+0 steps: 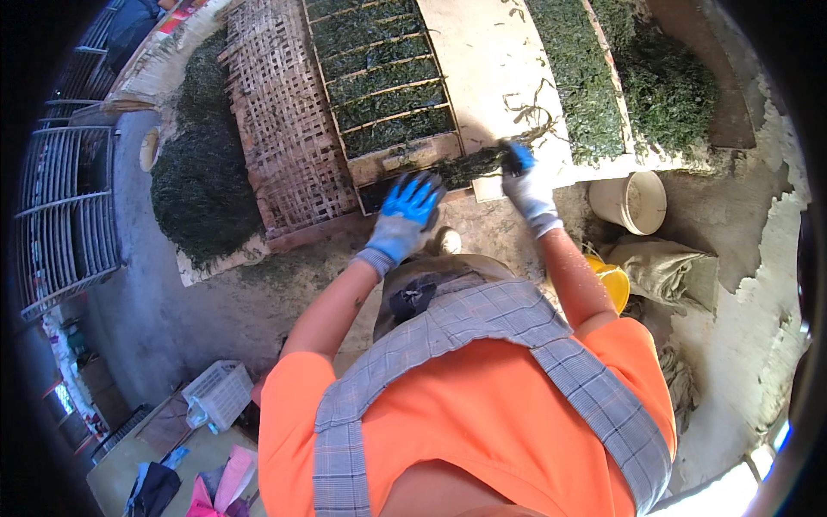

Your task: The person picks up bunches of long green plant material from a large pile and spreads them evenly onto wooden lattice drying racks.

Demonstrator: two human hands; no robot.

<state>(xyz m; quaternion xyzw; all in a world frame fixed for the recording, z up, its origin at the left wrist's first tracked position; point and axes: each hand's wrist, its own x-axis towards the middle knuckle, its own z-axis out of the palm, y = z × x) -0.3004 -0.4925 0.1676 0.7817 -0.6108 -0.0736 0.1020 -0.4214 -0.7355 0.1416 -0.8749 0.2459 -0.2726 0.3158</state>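
In the head view, 2 gloved hands work at the near end of a long wooden frame (376, 166) whose crossbars divide dark green leafy material into compartments. The left hand (407, 209), in a blue-and-grey glove, lies over that end with its fingers somewhat spread. The right hand (527, 179) is at the right end of a narrow green strip (472, 166), which runs between the hands along the frame's near edge; its fingers are bent, and I cannot tell whether they pinch the strip. Left of the frame lies a woven mat (289, 129), with a dark green heap (202, 202) beyond it. To the right is a pale board (482, 73) with loose strands. Near the right forearm stand 1 white bucket (610, 205) and 1 yellow bucket (613, 284).
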